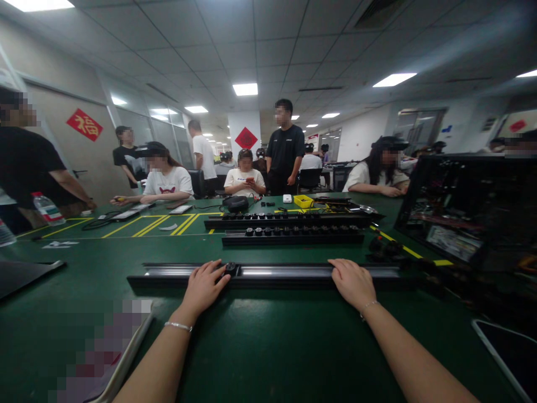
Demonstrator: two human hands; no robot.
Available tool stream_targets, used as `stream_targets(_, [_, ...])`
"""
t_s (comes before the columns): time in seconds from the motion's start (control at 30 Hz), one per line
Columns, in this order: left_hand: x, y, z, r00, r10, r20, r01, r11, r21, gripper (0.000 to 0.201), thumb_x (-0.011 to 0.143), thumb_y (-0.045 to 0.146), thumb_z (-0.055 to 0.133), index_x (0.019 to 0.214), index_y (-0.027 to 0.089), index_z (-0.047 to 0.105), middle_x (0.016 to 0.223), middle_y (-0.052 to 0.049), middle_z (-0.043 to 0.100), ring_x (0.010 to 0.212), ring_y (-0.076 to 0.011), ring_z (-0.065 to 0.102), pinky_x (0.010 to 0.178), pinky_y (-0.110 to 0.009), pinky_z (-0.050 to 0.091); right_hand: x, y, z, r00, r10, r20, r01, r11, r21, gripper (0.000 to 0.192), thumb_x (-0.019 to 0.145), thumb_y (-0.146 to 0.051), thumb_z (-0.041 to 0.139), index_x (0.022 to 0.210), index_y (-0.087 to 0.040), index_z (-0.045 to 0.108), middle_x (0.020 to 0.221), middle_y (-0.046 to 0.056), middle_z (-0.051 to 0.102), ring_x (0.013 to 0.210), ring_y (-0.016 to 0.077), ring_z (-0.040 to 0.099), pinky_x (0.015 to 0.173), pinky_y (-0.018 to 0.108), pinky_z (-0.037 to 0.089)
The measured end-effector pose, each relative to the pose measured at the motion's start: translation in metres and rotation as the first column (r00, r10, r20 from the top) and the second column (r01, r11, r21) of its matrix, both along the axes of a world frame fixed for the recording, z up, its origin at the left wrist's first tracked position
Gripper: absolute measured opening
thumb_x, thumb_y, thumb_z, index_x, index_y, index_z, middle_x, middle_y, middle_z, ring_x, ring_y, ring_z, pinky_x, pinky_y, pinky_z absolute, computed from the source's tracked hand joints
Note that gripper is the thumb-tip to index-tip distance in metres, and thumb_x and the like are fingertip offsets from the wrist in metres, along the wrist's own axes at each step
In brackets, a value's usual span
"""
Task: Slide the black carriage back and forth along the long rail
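Observation:
A long black rail with a silvery groove (285,273) lies across the green table in front of me. My left hand (204,287) rests on the rail's left part, fingertips touching a small black round part (230,268) seated in the groove. My right hand (353,281) lies flat on the rail further right, fingers curled over its near edge. Both wrists wear thin bracelets. Behind this rail lie two more black rails (293,235) (289,220), each filled with a row of black round parts.
A yellow box (302,201) and a black pouch (236,204) sit further back. A dark bin of parts (470,207) stands at right, a tray edge (503,347) at near right. Several people sit and stand beyond the green table (268,347). A water bottle (47,208) stands at left.

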State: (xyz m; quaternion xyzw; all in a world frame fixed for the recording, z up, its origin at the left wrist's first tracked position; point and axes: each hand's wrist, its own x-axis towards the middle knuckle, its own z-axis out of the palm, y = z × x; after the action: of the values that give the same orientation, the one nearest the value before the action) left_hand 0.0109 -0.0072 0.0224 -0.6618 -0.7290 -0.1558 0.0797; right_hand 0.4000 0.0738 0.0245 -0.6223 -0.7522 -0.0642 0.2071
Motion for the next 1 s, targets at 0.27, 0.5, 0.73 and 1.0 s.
stream_targets(0.27, [0.005, 0.001, -0.001, 0.999, -0.045, -0.009, 0.044, 0.998, -0.038, 0.045, 0.085, 0.054, 0.032, 0.12, 0.034, 0.052, 0.138, 0.002, 0.044, 0.131, -0.0213, 0.032, 0.104, -0.048, 0.025, 0.0, 0.0, 0.001, 1.0, 0.0, -0.008, 0.0, 1.0, -0.031, 0.043, 0.084, -0.029, 0.029, 0.115, -0.026, 0.059, 0.122, 0.002, 0.058, 0.115, 0.0199, 0.045, 0.091, 0.039, 0.033])
stream_targets(0.5, [0.007, 0.001, -0.001, 0.998, -0.062, -0.028, 0.06, 0.997, -0.055, 0.048, 0.085, 0.055, 0.03, 0.123, 0.033, 0.05, 0.139, 0.002, 0.042, 0.132, -0.0204, 0.03, 0.104, -0.047, 0.025, 0.0, -0.001, 0.001, 1.0, -0.002, -0.013, 0.002, 1.0, -0.03, 0.043, 0.084, -0.029, 0.028, 0.114, -0.027, 0.059, 0.122, 0.001, 0.057, 0.116, 0.019, 0.045, 0.091, 0.039, 0.034])
stream_targets(0.73, [0.009, 0.001, -0.002, 0.998, -0.059, -0.031, 0.057, 0.997, -0.055, 0.049, 0.084, 0.056, 0.032, 0.123, 0.032, 0.05, 0.14, 0.001, 0.041, 0.132, -0.0225, 0.03, 0.103, -0.049, 0.026, -0.001, -0.001, 0.002, 1.0, 0.0, -0.005, 0.0, 0.999, -0.043, 0.044, 0.085, -0.03, 0.027, 0.116, -0.026, 0.058, 0.122, 0.001, 0.057, 0.117, 0.0194, 0.045, 0.092, 0.04, 0.034])
stream_targets(1.0, [0.018, 0.0, 0.001, 0.992, -0.115, -0.057, 0.112, 0.991, -0.067, 0.05, 0.085, 0.053, 0.03, 0.126, 0.03, 0.046, 0.14, 0.001, 0.04, 0.133, -0.0212, 0.029, 0.104, -0.049, 0.025, -0.001, -0.001, -0.001, 1.0, -0.004, -0.001, 0.004, 1.0, 0.001, 0.042, 0.083, -0.027, 0.03, 0.113, -0.026, 0.06, 0.121, 0.001, 0.058, 0.114, 0.0194, 0.046, 0.09, 0.039, 0.035])
